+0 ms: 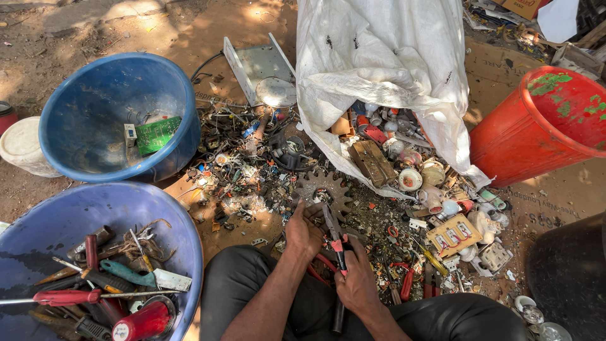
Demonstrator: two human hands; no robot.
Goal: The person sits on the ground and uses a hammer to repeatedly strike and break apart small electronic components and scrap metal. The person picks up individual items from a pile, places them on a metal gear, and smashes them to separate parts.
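At the far left a white bucket [22, 146] stands on the dirt ground, partly cut off by the frame edge. Beside it the upper blue basin [117, 117] holds a green circuit board [157, 133] and a few small parts. Below, the lower blue basin [95, 259] carries hand tools: a red-handled screwdriver [66, 296], a teal-handled tool, a red cylinder [145, 322] and tangled wire. Between the basins and the sack, a heap of small electronic scrap [246, 173] covers the ground. At the centre the left hand [304, 231] rests against a rusty toothed gear [328, 189], its grip closed on something too small to make out. The right hand [356, 278] has its grip wrapped around red-handled pliers [336, 240], whose jaws point up toward the gear. Further right a white sack [385, 69] spills sockets, switches and plugs onto the ground. At the far right a red bucket [543, 126] lies tilted, its inside not visible.
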